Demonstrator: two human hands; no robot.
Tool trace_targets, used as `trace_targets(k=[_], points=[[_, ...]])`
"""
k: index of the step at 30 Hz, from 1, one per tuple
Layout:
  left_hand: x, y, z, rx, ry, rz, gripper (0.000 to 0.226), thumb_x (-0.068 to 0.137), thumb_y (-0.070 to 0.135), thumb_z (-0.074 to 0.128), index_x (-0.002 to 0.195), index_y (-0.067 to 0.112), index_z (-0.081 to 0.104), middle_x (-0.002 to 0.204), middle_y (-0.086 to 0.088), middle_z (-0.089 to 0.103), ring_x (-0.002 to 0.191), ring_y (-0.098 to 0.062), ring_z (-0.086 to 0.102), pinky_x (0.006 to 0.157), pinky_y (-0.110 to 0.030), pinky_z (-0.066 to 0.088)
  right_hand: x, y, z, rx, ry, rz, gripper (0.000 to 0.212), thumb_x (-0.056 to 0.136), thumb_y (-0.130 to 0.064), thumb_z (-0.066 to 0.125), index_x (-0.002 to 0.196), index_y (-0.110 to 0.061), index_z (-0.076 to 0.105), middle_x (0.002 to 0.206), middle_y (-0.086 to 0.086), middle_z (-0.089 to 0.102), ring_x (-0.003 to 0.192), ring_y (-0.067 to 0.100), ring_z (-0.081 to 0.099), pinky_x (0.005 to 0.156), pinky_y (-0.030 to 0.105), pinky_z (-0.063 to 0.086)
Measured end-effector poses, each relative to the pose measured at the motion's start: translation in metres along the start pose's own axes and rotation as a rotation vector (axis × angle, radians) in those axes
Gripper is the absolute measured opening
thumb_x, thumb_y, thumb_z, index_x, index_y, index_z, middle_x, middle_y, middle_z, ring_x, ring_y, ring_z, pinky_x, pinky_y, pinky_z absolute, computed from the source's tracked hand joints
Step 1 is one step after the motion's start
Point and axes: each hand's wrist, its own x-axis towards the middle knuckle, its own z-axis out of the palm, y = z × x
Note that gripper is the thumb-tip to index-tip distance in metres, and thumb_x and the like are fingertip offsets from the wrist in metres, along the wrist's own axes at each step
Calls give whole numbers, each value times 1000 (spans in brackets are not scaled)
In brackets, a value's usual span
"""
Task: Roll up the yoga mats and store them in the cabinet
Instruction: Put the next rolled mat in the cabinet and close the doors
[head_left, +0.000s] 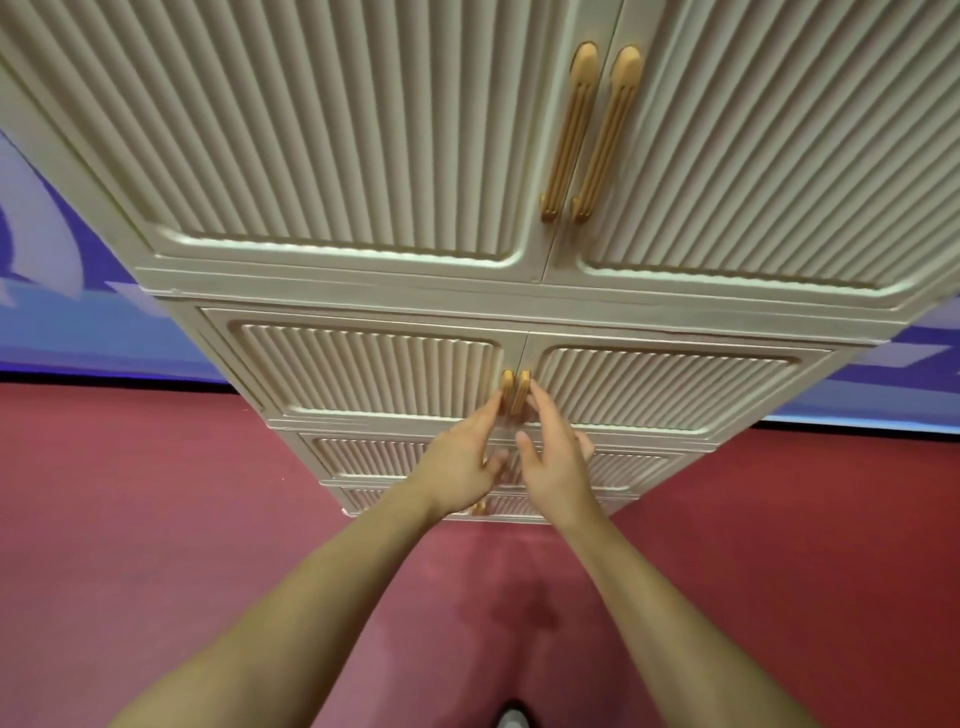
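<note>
A tall cream cabinet (363, 156) with ribbed doors fills the upper view, and all of its doors are closed. Its second tier has a pair of short tan handles (515, 392) at the centre seam. My left hand (462, 462) reaches the left handle with its fingertips on it. My right hand (553, 457) touches the right handle with its fingers extended. Whether either hand's fingers curl round a handle is hidden by the hands themselves. No yoga mat is in view.
The top tier's two long tan handles (592, 135) hang above my hands. Lower drawer tiers (639, 467) sit beneath them. Red carpet (156, 519) covers the floor, and a blue wall (62, 291) runs behind the cabinet.
</note>
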Motion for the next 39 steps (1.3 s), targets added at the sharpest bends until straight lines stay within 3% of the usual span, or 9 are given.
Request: trace_targets(k=[5,7,10,13,15,18,22,32,39], points=[[-25,9,8,74,37,-28,82,93,19,50,152,34,-5,144,-2,47,120,-27,53,90,-38,48,-21,4,-11,-93,-28,-28,59,89,-10,53,143,-29,35,117,-17,55,106,2,50,96,24,16],[-39,19,9,215,101,-73,75,93,19,47,153,28,3,139,-3,50,111,-29,57,82,-37,49,-34,4,-21,-195,13,-83,51,89,-18,51,139,-25,43,109,-13,59,101,7,54,93,27,21],[-59,39,4,333,312,-78,54,89,19,52,139,7,38,131,-14,49,108,-35,56,85,-40,48,-51,-5,-39,-316,193,-122,46,89,-33,42,129,-15,54,117,3,59,107,22,54,88,37,36],[-69,56,-10,415,503,33,54,85,23,54,132,0,44,134,-25,46,122,-42,46,101,-49,41,-58,-29,-57,-433,312,-223,50,89,-32,46,137,-20,46,133,7,47,120,24,42,97,42,32],[-73,68,-25,486,477,75,59,87,31,47,139,4,40,144,-21,40,132,-41,37,107,-50,33,-56,-47,-66,-572,229,-254,55,90,-37,42,143,-26,35,145,6,39,131,25,34,103,41,24],[-79,78,-45,591,202,21,62,95,44,23,151,18,21,158,-9,18,146,-32,13,115,-46,16,-59,-66,-73,-688,25,-156,58,91,-43,27,147,-28,28,154,2,27,141,23,26,109,45,20],[-96,76,-56,616,60,-21,59,100,46,24,153,29,1,161,1,-5,147,-22,-10,117,-45,0,-77,-69,-77,-777,-76,-32,60,98,-43,35,150,-35,8,159,-8,2,144,16,15,113,48,11],[-168,89,-65,612,48,-125,52,100,44,27,147,22,25,161,0,7,147,-22,4,116,-45,1,-143,-80,-105,-850,-104,166,60,99,-45,31,151,-21,11,160,-3,1,144,24,11,115,43,7],[-240,109,-64,710,291,-233,51,96,38,42,135,6,42,146,-13,37,137,-30,29,111,-42,20,-222,-66,-149,-794,-61,177,64,99,-46,31,152,-22,4,159,8,4,143,29,11,114,39,11]])
